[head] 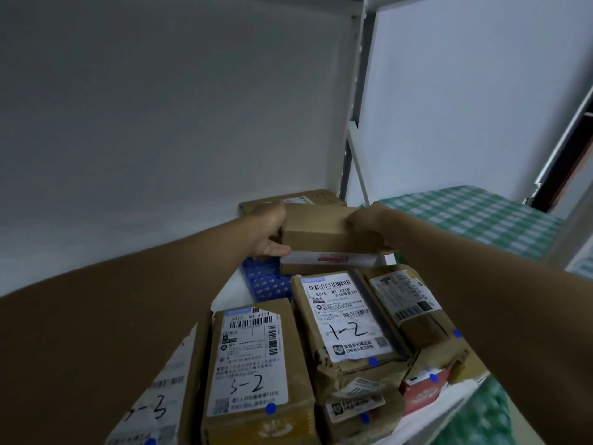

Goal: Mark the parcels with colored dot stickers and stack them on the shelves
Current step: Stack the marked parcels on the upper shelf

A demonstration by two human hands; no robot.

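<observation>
Both my hands hold a small plain cardboard parcel [316,232] at the back of the shelf. My left hand [269,231] grips its left end and my right hand [369,224] grips its right end. The parcel sits just above a flat white box [327,260]. Behind it lies a flat brown parcel [305,198] against the wall. In front, labelled parcels lie side by side: one marked 3-2 [253,364], one marked 1-2 [345,319] and another [414,303] at the right. Blue dot stickers [270,408] show on their near edges.
A blue perforated plastic piece [264,281] lies left of the white box. The white shelf upright [353,123] rises at the right. A green checked cloth [475,216] covers a surface beyond it. A parcel marked with a 3 [160,409] lies at the lower left.
</observation>
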